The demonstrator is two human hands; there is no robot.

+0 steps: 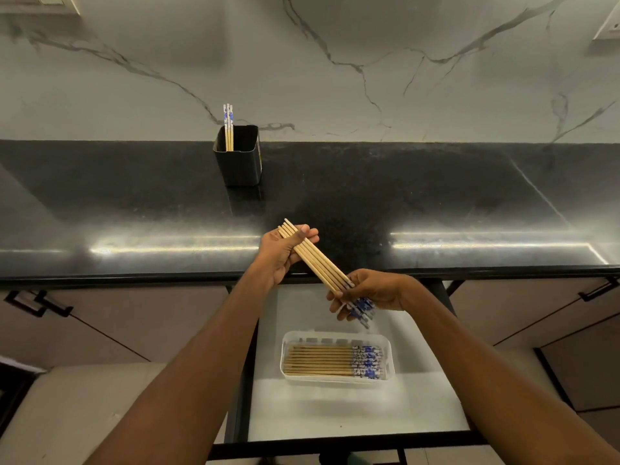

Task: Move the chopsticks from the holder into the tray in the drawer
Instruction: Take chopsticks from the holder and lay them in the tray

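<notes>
– Nearest, what lies in the open drawer (335,414)?
– White tray (389,357) with a row of chopsticks (322,361) lying flat, patterned ends all to the right, probably so the next lot nests the same way.
– And the hands?
– Left hand (281,255) curls around the plain tips of a held bundle (317,260); right hand (372,292) closes on its blue ends, apparently squaring it above the tray.
– Anything left?
– Three sticks (228,127) upright in the black holder (239,156) on the counter (436,203).
</notes>
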